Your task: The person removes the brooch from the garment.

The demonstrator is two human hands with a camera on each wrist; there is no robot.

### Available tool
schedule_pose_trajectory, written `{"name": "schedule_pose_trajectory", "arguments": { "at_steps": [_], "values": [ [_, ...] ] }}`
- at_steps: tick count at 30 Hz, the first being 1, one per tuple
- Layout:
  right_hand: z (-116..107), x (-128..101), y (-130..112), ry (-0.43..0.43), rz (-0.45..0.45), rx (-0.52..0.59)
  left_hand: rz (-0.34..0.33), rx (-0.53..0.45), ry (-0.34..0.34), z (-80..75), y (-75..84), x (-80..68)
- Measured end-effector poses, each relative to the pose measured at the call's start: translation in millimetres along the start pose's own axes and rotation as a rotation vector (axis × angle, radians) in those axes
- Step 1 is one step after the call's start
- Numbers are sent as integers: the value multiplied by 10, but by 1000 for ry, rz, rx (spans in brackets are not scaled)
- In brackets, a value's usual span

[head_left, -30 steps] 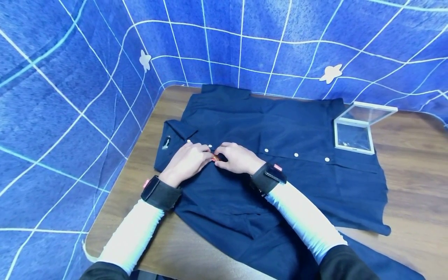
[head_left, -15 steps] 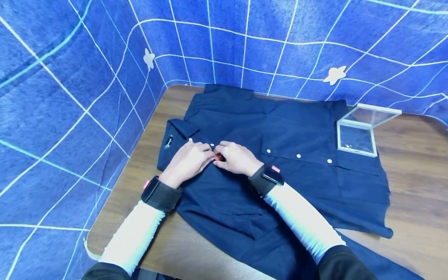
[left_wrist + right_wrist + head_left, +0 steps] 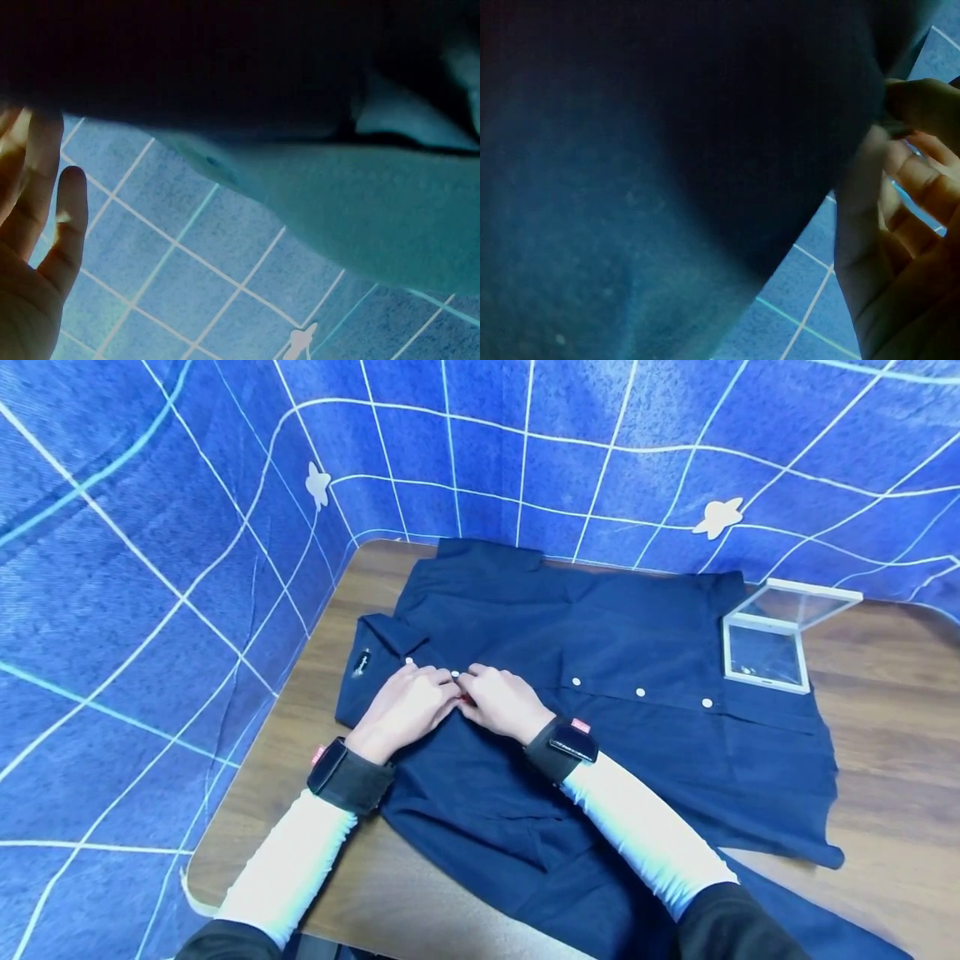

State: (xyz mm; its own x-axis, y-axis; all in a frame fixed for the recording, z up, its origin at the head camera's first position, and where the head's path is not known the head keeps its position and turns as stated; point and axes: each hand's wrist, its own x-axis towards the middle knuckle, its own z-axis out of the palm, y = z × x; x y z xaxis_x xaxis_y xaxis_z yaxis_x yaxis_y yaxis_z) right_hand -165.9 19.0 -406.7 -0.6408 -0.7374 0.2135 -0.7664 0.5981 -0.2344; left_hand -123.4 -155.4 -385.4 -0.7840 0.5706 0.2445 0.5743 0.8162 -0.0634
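Note:
A dark navy shirt [image 3: 615, 635] with white buttons lies flat on the wooden table [image 3: 885, 727], collar to the left. My left hand [image 3: 408, 706] and right hand [image 3: 501, 700] meet fingertip to fingertip on the button strip beside a white button [image 3: 454, 673]. A small red thing [image 3: 466, 698] barely shows between them. The right wrist view shows my right hand [image 3: 900, 217] pinching the shirt's edge [image 3: 855, 135] between thumb and finger. In the left wrist view two fingers [image 3: 45, 202] lie fairly straight under dark cloth; thumb and forefinger are hidden.
A clear square box [image 3: 765, 653] with its lid tipped open stands at the shirt's right side. Blue cloth with a white grid [image 3: 150, 568] walls the table on the left and back. Bare wood shows right of the shirt and along the left edge.
My two hands have drawn closer together, and the red thing, plainly visible before, is now almost covered. My right wrist has shifted slightly left.

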Motion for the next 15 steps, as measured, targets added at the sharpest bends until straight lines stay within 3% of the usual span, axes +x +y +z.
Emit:
{"name": "schedule_pose_trajectory", "arguments": {
  "at_steps": [5,15],
  "values": [
    [-2,-10,9,9,-6,5,-19,-8,-38,-2,-89,39],
    [12,-33,34,9,-17,24,82,-32,-44,129,-183,126]
  ]
}}
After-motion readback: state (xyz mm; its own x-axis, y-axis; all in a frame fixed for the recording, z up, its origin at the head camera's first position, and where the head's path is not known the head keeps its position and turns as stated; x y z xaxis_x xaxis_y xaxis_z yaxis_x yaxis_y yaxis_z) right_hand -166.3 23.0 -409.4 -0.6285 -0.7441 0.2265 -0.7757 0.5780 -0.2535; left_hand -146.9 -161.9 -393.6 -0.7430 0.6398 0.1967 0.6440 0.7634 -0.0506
